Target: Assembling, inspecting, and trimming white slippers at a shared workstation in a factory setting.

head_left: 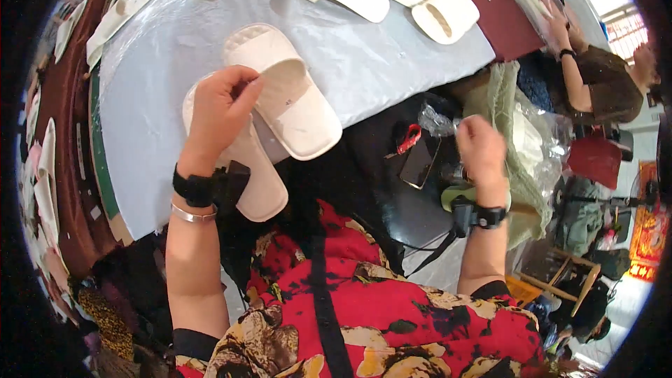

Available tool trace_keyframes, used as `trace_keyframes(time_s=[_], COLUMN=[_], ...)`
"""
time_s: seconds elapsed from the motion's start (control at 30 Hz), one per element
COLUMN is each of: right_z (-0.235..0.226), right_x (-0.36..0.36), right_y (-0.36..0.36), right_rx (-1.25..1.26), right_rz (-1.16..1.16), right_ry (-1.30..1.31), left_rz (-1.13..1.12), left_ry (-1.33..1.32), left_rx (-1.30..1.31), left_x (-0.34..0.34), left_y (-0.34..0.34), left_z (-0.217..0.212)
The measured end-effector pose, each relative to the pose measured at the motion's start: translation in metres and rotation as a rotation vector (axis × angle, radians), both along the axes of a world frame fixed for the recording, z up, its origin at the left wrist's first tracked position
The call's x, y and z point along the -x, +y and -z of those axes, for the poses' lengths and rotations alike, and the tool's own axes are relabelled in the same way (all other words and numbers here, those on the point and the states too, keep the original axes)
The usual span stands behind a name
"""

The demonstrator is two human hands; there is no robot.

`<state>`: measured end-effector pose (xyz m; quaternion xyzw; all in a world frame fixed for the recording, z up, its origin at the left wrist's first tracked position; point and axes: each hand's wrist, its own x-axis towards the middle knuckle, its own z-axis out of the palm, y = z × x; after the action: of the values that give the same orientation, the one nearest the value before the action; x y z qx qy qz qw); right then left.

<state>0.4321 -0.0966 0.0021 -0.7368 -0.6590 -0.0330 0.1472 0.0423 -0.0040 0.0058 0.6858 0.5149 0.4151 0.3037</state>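
Observation:
My left hand (220,108) is closed in a pinch above a pair of cream slippers at the table's near edge. Whatever its fingertips hold, if anything, is too small to make out. The right slipper (304,122), with a quilted insole, lies open-toed with its strap across the middle. My left hand and wrist partly cover the left slipper (262,185). Away to the right, beyond the table edge, my right hand (481,147) is raised with curled fingers, slightly blurred. Anything inside it is hidden.
More cream slippers (448,17) lie along the far side of the plastic-covered table (378,77). A phone (420,162), a red strap (409,138) and crumpled clear plastic (435,122) lie on a black surface. A green woven sack (502,94) stands at right; another person (605,84) works beyond.

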Motion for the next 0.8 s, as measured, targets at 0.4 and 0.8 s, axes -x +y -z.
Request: trace_keyframes(time_s=[0.4, 0.8], right_z=[-0.122, -0.073], right_x=[0.150, 0.313], right_y=[0.164, 0.248], right_rx=[-0.461, -0.076], right_rz=[-0.469, -0.841], right_ry=[-0.115, -0.287], left_rz=[-0.008, 0.009], left_ry=[0.032, 0.023], left_rx=[-0.043, -0.106], left_x=[0.001, -0.003], left_y=[-0.005, -0.006], left_z=[-0.012, -0.003])
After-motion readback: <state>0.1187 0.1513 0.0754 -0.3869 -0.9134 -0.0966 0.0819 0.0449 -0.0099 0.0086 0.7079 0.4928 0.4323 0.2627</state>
